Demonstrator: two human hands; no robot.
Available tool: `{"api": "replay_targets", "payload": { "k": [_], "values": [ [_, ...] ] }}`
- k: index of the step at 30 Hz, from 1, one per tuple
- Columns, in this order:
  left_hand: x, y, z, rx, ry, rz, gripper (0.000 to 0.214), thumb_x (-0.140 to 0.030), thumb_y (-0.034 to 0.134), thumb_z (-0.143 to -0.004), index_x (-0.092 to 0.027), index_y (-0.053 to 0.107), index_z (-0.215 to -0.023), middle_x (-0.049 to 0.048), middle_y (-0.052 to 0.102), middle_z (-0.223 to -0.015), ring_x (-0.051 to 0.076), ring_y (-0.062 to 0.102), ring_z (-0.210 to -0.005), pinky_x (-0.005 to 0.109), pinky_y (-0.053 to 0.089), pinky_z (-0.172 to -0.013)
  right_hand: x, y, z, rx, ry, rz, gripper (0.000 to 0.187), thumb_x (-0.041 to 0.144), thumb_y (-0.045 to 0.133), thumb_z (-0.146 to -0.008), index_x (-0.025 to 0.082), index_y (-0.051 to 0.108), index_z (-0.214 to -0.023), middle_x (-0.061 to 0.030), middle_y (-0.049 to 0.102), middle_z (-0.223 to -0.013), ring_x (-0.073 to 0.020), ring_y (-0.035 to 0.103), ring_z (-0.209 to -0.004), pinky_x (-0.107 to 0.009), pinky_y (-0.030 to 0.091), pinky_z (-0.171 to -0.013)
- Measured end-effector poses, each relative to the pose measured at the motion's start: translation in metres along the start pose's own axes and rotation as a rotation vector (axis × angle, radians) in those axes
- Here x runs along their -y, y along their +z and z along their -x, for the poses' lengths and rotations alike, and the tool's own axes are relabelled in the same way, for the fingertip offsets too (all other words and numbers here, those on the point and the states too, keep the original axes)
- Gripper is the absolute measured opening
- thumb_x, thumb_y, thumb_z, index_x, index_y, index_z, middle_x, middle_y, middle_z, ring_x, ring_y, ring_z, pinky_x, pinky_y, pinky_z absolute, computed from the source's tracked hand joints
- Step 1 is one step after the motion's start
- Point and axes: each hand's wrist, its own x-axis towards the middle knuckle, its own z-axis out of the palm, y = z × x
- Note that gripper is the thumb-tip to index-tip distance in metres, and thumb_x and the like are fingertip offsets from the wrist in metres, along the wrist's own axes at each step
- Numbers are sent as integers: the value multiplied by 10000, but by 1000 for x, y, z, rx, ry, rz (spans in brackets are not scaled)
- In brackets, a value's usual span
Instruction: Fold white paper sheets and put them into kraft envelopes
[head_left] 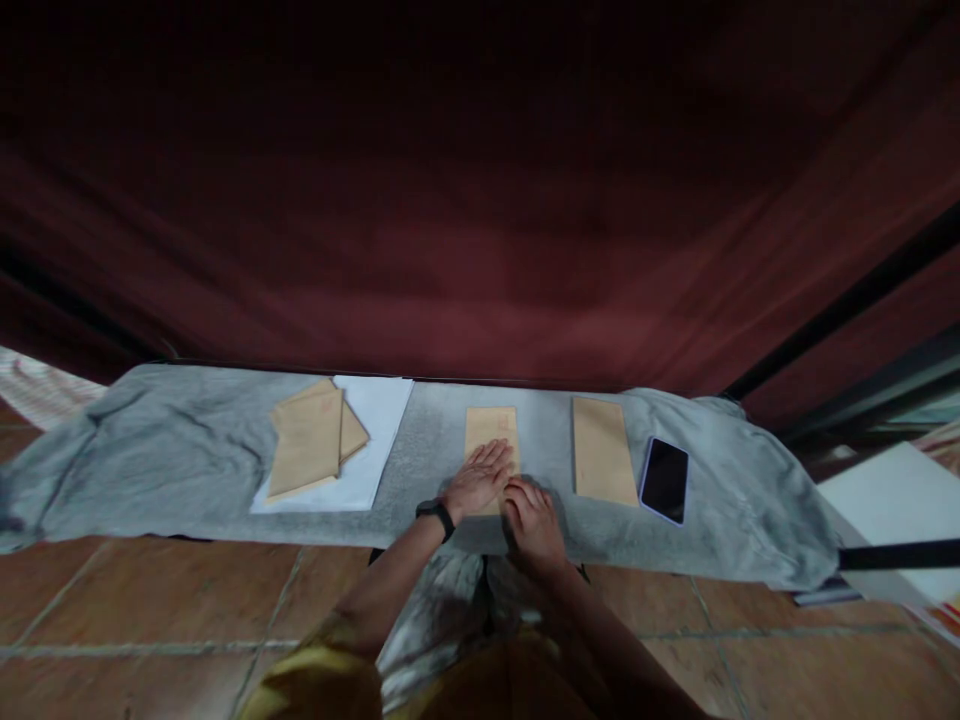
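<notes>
A brown paper envelope point(490, 420) lies flat on the grey cloth in front of me, with faint red print near its top right corner. My left hand point(480, 476) rests palm down across its middle, fingers stretched out. My right hand point(535, 520) lies at its lower right edge, fingers slightly bent and touching the paper beside my left hand. Neither hand is wrapped round anything. The hands cover much of the envelope's lower half. To the right lies a brown envelope stack point(604, 450).
The grey cloth point(442, 410) covers a long, narrow surface. On the left, several brown envelopes point(307, 445) overlap on white paper sheets point(379, 440). A phone point(665, 480) lies at the right. Dark red fabric point(480, 260) hangs behind, and black poles point(847, 305) stand at the right.
</notes>
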Motion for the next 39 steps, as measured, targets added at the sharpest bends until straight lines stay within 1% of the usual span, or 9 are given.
{"api": "replay_targets", "payload": {
  "k": [2,4,9,13,19,24,28,32,39],
  "values": [
    [-7,4,18,12,12,30,599,-429,140,-1094,-177,420,-1560,85,379,-1653,174,295,-1551,398,255,-1274,-2,2,0,-10,-1,2,268,191,405,-1049,232,647,-1157,-72,689,-1265,-217,598,-1181,-376,406,-1024],
    [-18,12,38,-51,-10,32,593,-431,135,-1099,-189,438,-1548,79,426,-1629,166,336,-1532,395,295,-1261,-3,4,1,-13,-3,8,286,172,411,-1041,230,638,-1205,-75,687,-1278,-220,597,-1197,-379,411,-1035],
    [-46,38,88,-266,-20,-110,614,-455,311,-1081,-145,289,-1610,129,383,-1648,225,327,-1541,465,308,-1260,-7,7,2,26,-8,49,301,146,424,-1028,236,647,-1209,-72,683,-1302,-217,600,-1213,-369,434,-1027],
    [-50,42,109,-313,31,-234,673,-469,418,-1049,-172,245,-1628,125,374,-1654,254,338,-1536,490,306,-1256,-9,10,4,38,-9,87,306,166,403,-1046,234,658,-1201,-72,686,-1296,-214,605,-1215,-372,447,-1037],
    [-47,45,107,-324,50,-317,665,-523,484,-1017,-215,356,-1593,111,366,-1661,283,356,-1525,506,311,-1243,-15,13,-4,62,-40,111,374,178,378,-1054,223,673,-1280,-83,665,-1381,-202,576,-1302,-382,448,-1093],
    [-46,51,105,-354,54,-337,654,-587,492,-999,-284,407,-1573,108,375,-1656,304,380,-1510,516,314,-1224,-24,12,-43,195,-132,181,456,242,343,-1070,214,560,-1471,-78,536,-1551,-193,469,-1443,-422,351,-1212],
    [-43,53,104,-390,72,-363,690,-574,520,-990,-291,360,-1598,121,397,-1643,311,416,-1488,498,341,-1204,-32,14,-80,238,-60,264,506,309,327,-1080,200,439,-1562,-74,405,-1636,-206,380,-1511,-438,272,-1256],
    [-42,54,103,-410,68,-387,692,-538,546,-988,-299,343,-1604,125,400,-1641,317,435,-1475,514,353,-1195,-36,19,-107,234,38,291,551,349,329,-1073,158,392,-1586,-94,354,-1656,-225,346,-1530,-450,215,-1279],
    [-41,52,102,-384,72,-369,659,-519,539,-993,-313,363,-1594,127,379,-1651,331,430,-1478,536,400,-1167,-34,26,-118,178,145,282,565,369,372,-1072,114,400,-1575,-139,358,-1647,-242,354,-1527,-451,199,-1283]
  ]
}}
